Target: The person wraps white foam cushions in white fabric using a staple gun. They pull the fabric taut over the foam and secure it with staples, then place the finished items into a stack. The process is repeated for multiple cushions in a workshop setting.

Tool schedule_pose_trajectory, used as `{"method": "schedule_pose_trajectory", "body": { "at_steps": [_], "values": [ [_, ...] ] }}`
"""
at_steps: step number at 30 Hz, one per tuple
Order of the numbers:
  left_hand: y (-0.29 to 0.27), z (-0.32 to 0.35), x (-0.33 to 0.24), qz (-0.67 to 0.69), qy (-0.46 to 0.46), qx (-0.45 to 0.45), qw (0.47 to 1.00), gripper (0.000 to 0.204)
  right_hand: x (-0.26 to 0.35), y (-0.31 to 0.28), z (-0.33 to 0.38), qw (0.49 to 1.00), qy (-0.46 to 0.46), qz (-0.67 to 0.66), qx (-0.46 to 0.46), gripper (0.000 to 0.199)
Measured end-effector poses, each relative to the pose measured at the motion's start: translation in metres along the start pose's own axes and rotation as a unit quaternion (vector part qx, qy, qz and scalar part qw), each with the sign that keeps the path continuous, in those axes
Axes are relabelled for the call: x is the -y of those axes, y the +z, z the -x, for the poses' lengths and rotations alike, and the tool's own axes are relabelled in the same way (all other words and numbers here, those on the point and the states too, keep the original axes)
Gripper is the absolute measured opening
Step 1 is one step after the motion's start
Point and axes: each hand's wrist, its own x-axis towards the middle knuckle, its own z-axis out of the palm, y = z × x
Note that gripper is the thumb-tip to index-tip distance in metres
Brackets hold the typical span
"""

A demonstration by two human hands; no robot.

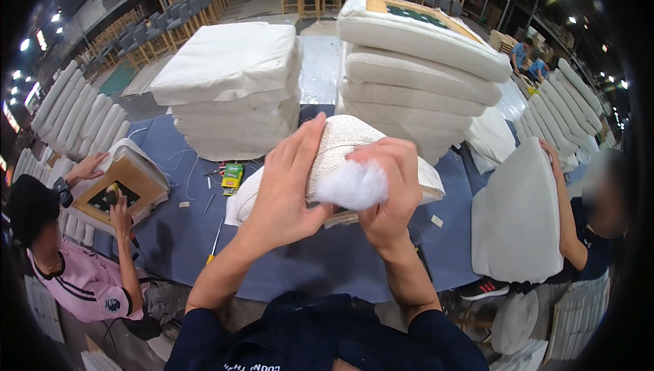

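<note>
Clasping a cushion (pixel 340 138), the left hand (pixel 285 179) is near a printed green box (pixel 232 177); the right hand (pixel 395 181) holds fluff (pixel 354 186).

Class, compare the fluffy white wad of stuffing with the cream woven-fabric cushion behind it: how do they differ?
The fluffy white wad of stuffing is much smaller than the cream woven-fabric cushion. The wad looks loose and wispy; the cushion has a ribbed fabric surface. The right hand holds the wad, while the left hand rests against the cushion. Both are pale.
</note>
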Motion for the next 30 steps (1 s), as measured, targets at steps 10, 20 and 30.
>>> {"method": "schedule_pose_trajectory", "body": {
  "at_steps": [10, 20, 30],
  "values": [
    [0.025, 0.016, 0.026, 0.019, -0.015, -0.206, 0.978, 0.074, -0.013, 0.048, -0.001, 0.992, -0.109, -0.049, -0.046, 0.03],
    [0.028, 0.027, -0.024, -0.12, -0.082, -0.116, 0.983, 0.093, 0.027, -0.028, 0.069, 0.842, 0.373, -0.39, -0.001, 0.041],
    [0.016, -0.031, 0.028, 0.39, 0.047, 0.198, 0.898, 0.071, 0.04, -0.064, 0.099, 0.775, 0.468, -0.42, 0.062, 0.098]
  ]
}}
